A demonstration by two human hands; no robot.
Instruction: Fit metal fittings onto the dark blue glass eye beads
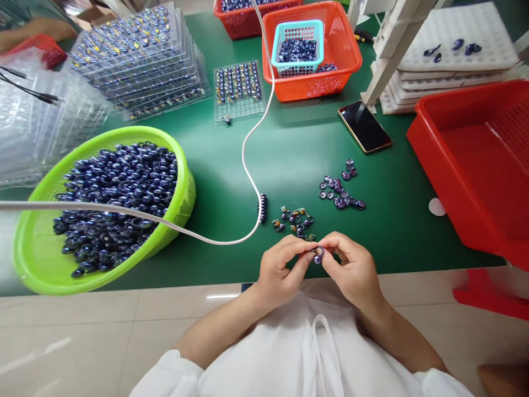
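Note:
Between my two hands, just over the table's front edge, is a small dark glossy ring-shaped part (318,256) with a rounded end. My left hand (283,270) pinches it from the left, thumb against forefinger. From the other side, my right hand (351,270) closes its thumb and fingertips on the same part. Right beyond my fingers lies a loose group of similar parts with gold and green bits (295,219). Farther right are several dark round caps (341,190) in a scattered pile. My fingertips hide some of the held part.
A lime-green basket (188,190) heaped with dark parts stands left. A white cable (243,149) crosses the green table (215,165). Stacked clear trays (185,71), an orange basket (351,47), a phone (366,127), white foam trays (450,66) and a red bin (438,165) surround the work spot.

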